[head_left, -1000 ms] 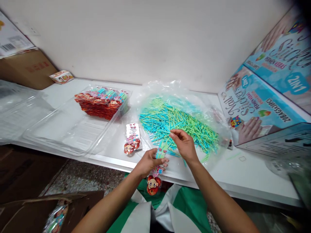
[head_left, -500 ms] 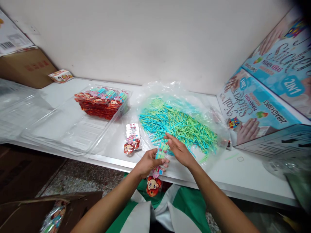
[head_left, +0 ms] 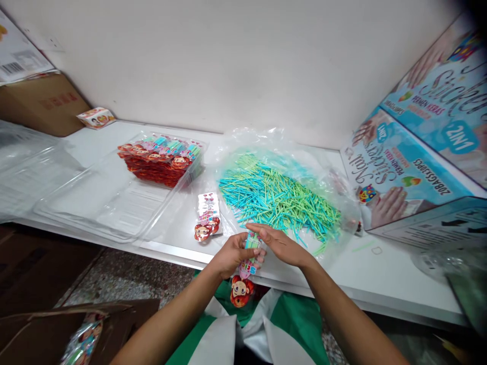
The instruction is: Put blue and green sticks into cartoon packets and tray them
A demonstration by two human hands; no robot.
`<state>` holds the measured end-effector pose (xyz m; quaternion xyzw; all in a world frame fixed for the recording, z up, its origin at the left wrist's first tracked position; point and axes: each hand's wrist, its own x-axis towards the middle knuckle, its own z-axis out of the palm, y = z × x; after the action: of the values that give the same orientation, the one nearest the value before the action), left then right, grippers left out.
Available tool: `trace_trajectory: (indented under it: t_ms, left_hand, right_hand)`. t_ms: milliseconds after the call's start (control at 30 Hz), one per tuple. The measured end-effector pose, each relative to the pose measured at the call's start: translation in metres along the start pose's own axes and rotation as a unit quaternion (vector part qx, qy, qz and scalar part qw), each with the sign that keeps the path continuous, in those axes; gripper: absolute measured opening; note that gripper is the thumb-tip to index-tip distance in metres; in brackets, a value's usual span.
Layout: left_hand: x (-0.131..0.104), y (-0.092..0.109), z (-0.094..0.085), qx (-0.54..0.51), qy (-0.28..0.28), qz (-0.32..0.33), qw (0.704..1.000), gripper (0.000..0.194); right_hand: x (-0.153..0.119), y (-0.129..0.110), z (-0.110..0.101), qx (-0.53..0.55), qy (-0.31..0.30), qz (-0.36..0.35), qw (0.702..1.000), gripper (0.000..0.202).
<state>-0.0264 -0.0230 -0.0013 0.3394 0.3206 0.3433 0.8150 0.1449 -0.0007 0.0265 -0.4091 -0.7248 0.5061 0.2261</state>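
Observation:
My left hand (head_left: 230, 256) grips a printed cartoon card (head_left: 242, 290) with a red-haired character's head at its lower end. Several green and blue thin sticks (head_left: 252, 242) lie in the upper part of that card. My right hand (head_left: 282, 247) is stretched out flat, its fingers laid across the top ends of the sticks. Just beyond the hands, a heap of loose green and blue sticks (head_left: 281, 195) rests on a clear plastic bag (head_left: 262, 136). A small pile of similar cards (head_left: 207, 218) without sticks sits left of the heap.
A clear plastic tray (head_left: 95, 230) at the left holds a stack of filled cards (head_left: 155, 165). Printed boxes (head_left: 414, 167) stand at the right, a brown carton (head_left: 41, 104) at the far left. The table's front edge (head_left: 178, 254) runs below my hands.
My right hand has tilted down and shifted left, from beside the card's top onto the stick ends. My left hand keeps its grip on the card.

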Motion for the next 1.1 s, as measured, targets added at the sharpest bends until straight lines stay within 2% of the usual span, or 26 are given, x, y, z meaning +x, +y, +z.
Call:
trace_trajectory:
  t_ms: [133, 267, 467, 600, 667, 800, 933, 1100]
  left_hand:
    - [-0.002, 0.001, -0.001, -0.007, 0.013, 0.002, 1.000, 0.037]
    - [-0.001, 0.002, -0.004, -0.006, 0.022, 0.014, 1.000, 0.038]
    - [0.000, 0.005, -0.002, -0.009, 0.029, 0.008, 0.999, 0.042]
    - [-0.006, 0.002, -0.003, -0.014, 0.016, -0.001, 1.000, 0.047]
    - [-0.009, -0.003, -0.008, 0.003, -0.002, -0.019, 1.000, 0.042]
    - [-0.010, -0.012, -0.018, 0.039, -0.016, -0.040, 0.998, 0.031]
    - [-0.005, -0.014, -0.023, 0.061, -0.005, -0.006, 0.998, 0.027]
    - [-0.002, -0.012, -0.023, 0.073, 0.007, 0.025, 0.997, 0.029]
  right_hand:
    - [-0.001, 0.001, -0.004, 0.042, 0.040, 0.005, 0.998, 0.045]
    - [-0.001, 0.005, -0.002, 0.044, 0.037, 0.010, 0.998, 0.041]
    - [0.005, 0.009, 0.006, 0.062, 0.150, 0.003, 0.987, 0.031]
    - [0.005, 0.000, 0.000, 0.019, 0.223, -0.055, 0.973, 0.022]
    - [0.003, -0.006, -0.005, -0.011, 0.241, -0.085, 0.967, 0.019]
    - [-0.004, -0.022, -0.008, -0.075, 0.235, -0.122, 0.961, 0.025]
    - [-0.008, -0.035, -0.008, -0.135, 0.188, -0.182, 0.956, 0.046]
    - [-0.008, -0.047, -0.013, -0.188, 0.177, -0.213, 0.942, 0.053]
